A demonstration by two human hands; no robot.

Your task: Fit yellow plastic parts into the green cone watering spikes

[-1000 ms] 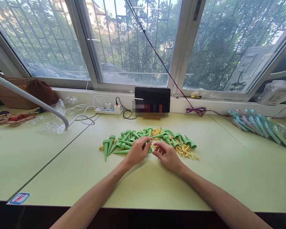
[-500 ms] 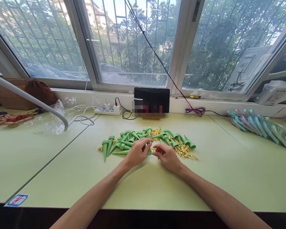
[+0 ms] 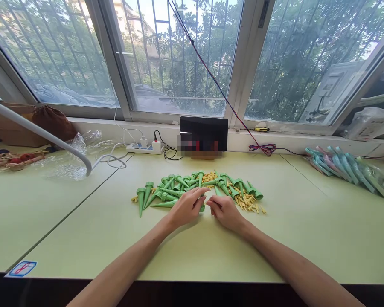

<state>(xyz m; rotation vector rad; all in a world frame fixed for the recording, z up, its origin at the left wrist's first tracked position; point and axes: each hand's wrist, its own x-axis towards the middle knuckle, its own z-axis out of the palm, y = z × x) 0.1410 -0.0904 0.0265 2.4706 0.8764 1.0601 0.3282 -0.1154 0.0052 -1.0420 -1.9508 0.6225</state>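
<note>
Pinching w/ R hand [image 3: 225,213], can't tell if on anything; curving L hand [image 3: 185,207] just beside, w/ thumb & index apart, can't tell if gripping green cap [image 3: 202,208] by thumb; beyond fingertips, strewn w/ green cones [image 3: 141,199] & yellow pegs [image 3: 250,207]; farther off, backed by dark tablet [image 3: 204,131]

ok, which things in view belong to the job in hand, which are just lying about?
Likely the job:
green plastic cone-shaped spikes
small yellow pieces piled among them

Apparently just lying about:
black rectangular screen
white plastic power strip
brown cloth pouch
yellow-and-black tool on the sill
</note>
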